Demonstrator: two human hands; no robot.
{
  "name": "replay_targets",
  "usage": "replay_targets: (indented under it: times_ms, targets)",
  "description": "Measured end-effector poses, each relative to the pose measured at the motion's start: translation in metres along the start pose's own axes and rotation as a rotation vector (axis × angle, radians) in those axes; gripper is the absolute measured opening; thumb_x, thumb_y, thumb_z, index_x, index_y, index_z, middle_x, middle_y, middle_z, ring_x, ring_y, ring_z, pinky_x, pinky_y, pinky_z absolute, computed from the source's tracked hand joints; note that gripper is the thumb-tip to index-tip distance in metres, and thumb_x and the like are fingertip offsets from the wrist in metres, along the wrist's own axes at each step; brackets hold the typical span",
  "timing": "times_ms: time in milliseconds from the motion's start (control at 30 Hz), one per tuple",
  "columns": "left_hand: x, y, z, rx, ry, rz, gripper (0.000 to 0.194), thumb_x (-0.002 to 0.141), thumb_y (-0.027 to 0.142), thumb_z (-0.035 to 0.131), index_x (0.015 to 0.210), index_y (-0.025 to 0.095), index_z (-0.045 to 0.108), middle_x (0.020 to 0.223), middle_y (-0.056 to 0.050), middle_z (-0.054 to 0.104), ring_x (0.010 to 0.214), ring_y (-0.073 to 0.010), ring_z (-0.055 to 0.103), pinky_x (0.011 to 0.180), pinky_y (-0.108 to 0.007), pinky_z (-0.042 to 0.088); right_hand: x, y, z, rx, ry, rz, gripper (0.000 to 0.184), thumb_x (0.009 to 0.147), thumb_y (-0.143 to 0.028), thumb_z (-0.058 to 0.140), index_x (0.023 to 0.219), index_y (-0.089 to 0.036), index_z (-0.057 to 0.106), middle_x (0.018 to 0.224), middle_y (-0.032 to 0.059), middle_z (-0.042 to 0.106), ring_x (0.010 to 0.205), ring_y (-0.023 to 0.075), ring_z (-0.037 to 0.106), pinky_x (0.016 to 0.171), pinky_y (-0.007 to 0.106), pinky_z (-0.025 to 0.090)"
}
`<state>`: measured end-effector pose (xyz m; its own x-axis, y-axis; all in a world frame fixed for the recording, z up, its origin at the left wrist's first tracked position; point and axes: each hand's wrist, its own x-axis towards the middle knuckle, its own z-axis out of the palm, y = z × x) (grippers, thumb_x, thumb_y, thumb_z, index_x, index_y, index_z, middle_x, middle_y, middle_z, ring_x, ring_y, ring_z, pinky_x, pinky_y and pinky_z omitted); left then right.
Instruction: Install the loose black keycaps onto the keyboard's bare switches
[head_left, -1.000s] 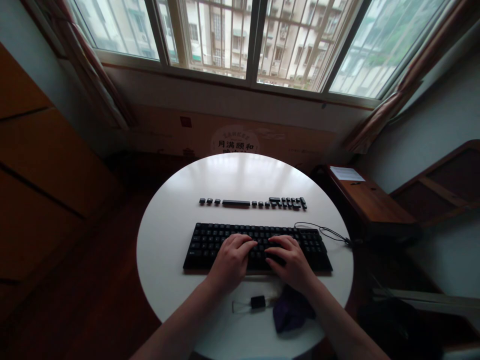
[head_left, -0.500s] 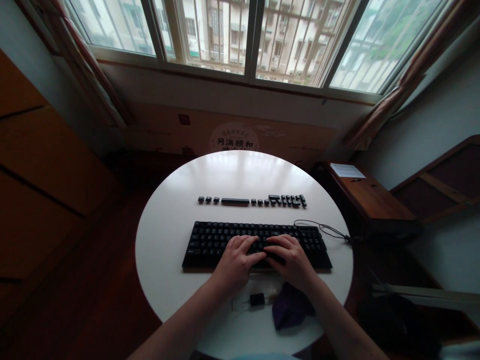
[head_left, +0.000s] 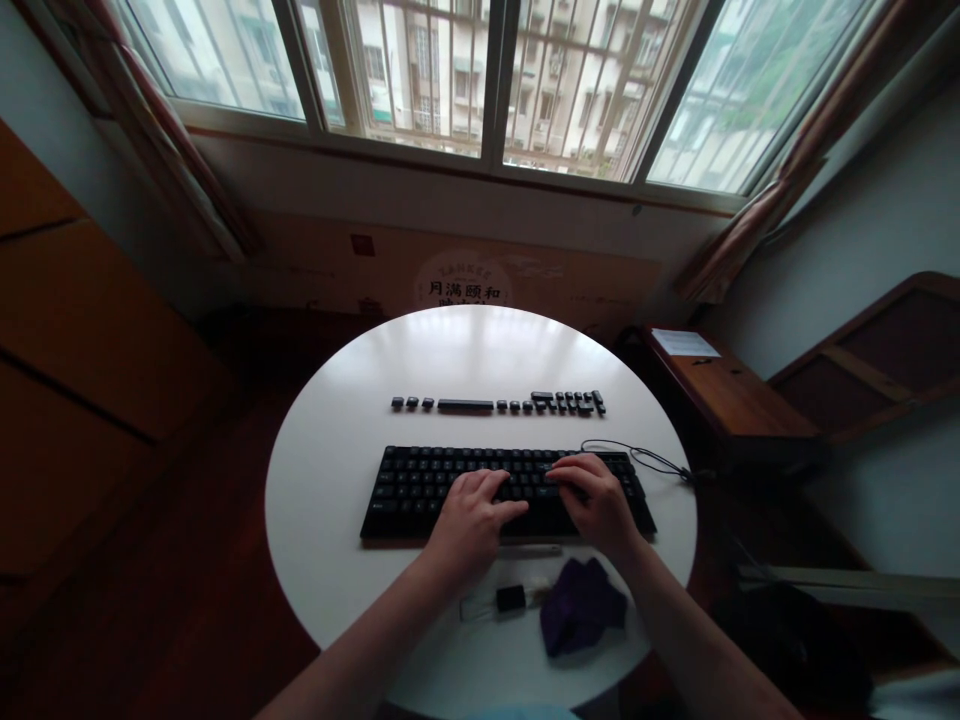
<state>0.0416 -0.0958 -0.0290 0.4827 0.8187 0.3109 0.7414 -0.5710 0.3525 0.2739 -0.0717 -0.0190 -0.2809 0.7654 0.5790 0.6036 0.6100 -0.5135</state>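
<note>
A black keyboard [head_left: 420,490] lies across the white round table. Its bottom row looks bare of keycaps. My left hand [head_left: 469,515] rests over the middle of it, fingers spread, thumb pointing right, and holds nothing. Just right of it, my right hand [head_left: 596,500] bends over the right part of the keys, thumb and fingertips drawn together in a pinch. Whatever may be between those fingertips is too small to make out. Behind the keyboard runs a line of loose black keycaps [head_left: 517,405], among them a long spacebar [head_left: 465,406].
A purple cloth [head_left: 581,607] and a small black-headed tool, possibly a brush [head_left: 511,598], lie on the white table [head_left: 322,560] before the keyboard. The keyboard's cable [head_left: 652,458] curls at the right. A wooden side table [head_left: 720,390] bearing paper stands beyond.
My right hand has shifted right, away from the left hand, and its fingers have drawn together. My left hand stays in place. The view has tilted slightly.
</note>
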Motion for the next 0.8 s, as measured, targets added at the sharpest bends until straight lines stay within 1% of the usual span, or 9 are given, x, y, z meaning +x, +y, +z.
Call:
replay_targets:
  times_ms: [100, 200, 233, 300, 400, 467, 567, 700, 800]
  targets:
    - [0.000, 0.002, 0.000, 0.038, 0.007, 0.043, 0.033, 0.086, 0.012, 0.062, 0.108, 0.033, 0.076, 0.127, -0.010, 0.061, 0.116, -0.0297, 0.053, 0.098, -0.050, 0.041, 0.032, 0.015, -0.015, -0.084, -0.020, -0.042, 0.024, 0.084, -0.009, 0.058, 0.092, -0.023, 0.074, 0.095, 0.0058, 0.071, 0.092, 0.0230, 0.064, 0.085, 0.040, 0.052]
    - [-0.001, 0.003, 0.003, 0.033, 0.027, 0.067, 0.028, 0.086, 0.014, 0.064, 0.105, 0.030, 0.076, 0.125, -0.011, 0.062, 0.115, -0.0301, 0.053, 0.097, -0.050, 0.041, 0.075, 0.042, -0.027, -0.186, -0.032, -0.047, 0.022, 0.086, -0.011, 0.058, 0.093, -0.023, 0.075, 0.097, 0.0059, 0.073, 0.095, 0.0231, 0.064, 0.089, 0.039, 0.051]
    - [-0.002, 0.002, 0.004, 0.025, 0.039, 0.065, 0.028, 0.086, 0.014, 0.064, 0.104, 0.030, 0.076, 0.124, -0.011, 0.062, 0.115, -0.0299, 0.053, 0.097, -0.050, 0.042, 0.089, 0.053, -0.029, -0.256, -0.078, -0.026, 0.022, 0.086, -0.012, 0.059, 0.095, -0.023, 0.075, 0.098, 0.0062, 0.074, 0.096, 0.0236, 0.064, 0.090, 0.039, 0.050]
    - [-0.003, -0.001, 0.007, 0.011, 0.069, 0.060, 0.029, 0.086, 0.013, 0.063, 0.103, 0.030, 0.077, 0.123, -0.010, 0.063, 0.114, -0.0294, 0.054, 0.096, -0.050, 0.042, 0.115, 0.072, -0.030, -0.413, -0.229, 0.021, 0.021, 0.086, -0.014, 0.060, 0.098, -0.023, 0.075, 0.101, 0.0066, 0.074, 0.099, 0.0245, 0.064, 0.093, 0.039, 0.048]
    - [-0.005, -0.007, 0.010, -0.002, 0.120, 0.103, 0.032, 0.085, 0.010, 0.063, 0.105, 0.031, 0.076, 0.124, -0.010, 0.063, 0.113, -0.0286, 0.055, 0.095, -0.049, 0.043, 0.142, 0.094, -0.021, -0.490, -0.396, 0.023, 0.019, 0.082, -0.013, 0.064, 0.092, -0.024, 0.077, 0.099, 0.0049, 0.075, 0.097, 0.0237, 0.064, 0.091, 0.036, 0.047]
    - [-0.007, -0.011, 0.010, -0.009, 0.151, 0.151, 0.037, 0.083, 0.007, 0.063, 0.108, 0.031, 0.075, 0.127, -0.010, 0.062, 0.112, -0.0281, 0.056, 0.095, -0.049, 0.044, 0.153, 0.103, -0.012, -0.505, -0.484, 0.004, 0.020, 0.080, -0.011, 0.066, 0.088, -0.025, 0.078, 0.095, 0.0032, 0.076, 0.094, 0.0222, 0.065, 0.088, 0.032, 0.048]
    - [-0.010, -0.014, 0.008, -0.014, 0.204, 0.168, 0.041, 0.082, 0.004, 0.061, 0.111, 0.031, 0.074, 0.129, -0.010, 0.062, 0.113, -0.0275, 0.057, 0.099, -0.050, 0.043, 0.162, 0.110, 0.000, -0.539, -0.580, -0.013, 0.022, 0.079, -0.013, 0.067, 0.091, -0.027, 0.078, 0.093, 0.0026, 0.076, 0.094, 0.0218, 0.066, 0.085, 0.029, 0.047]
    - [-0.010, -0.016, 0.008, -0.017, 0.242, 0.158, 0.043, 0.080, 0.004, 0.061, 0.110, 0.031, 0.075, 0.127, -0.009, 0.063, 0.113, -0.0279, 0.057, 0.098, -0.050, 0.044, 0.170, 0.115, 0.010, -0.576, -0.648, -0.005, 0.019, 0.081, -0.019, 0.067, 0.094, -0.027, 0.079, 0.090, 0.0034, 0.075, 0.089, 0.0214, 0.067, 0.081, 0.028, 0.047]
    - [-0.010, -0.018, 0.011, -0.017, 0.258, 0.157, 0.040, 0.079, 0.004, 0.061, 0.106, 0.030, 0.076, 0.126, -0.010, 0.063, 0.111, -0.0283, 0.057, 0.095, -0.050, 0.045, 0.173, 0.116, 0.015, -0.590, -0.677, 0.005, 0.018, 0.081, -0.021, 0.068, 0.094, -0.027, 0.079, 0.092, 0.0041, 0.076, 0.087, 0.0214, 0.067, 0.078, 0.027, 0.047]
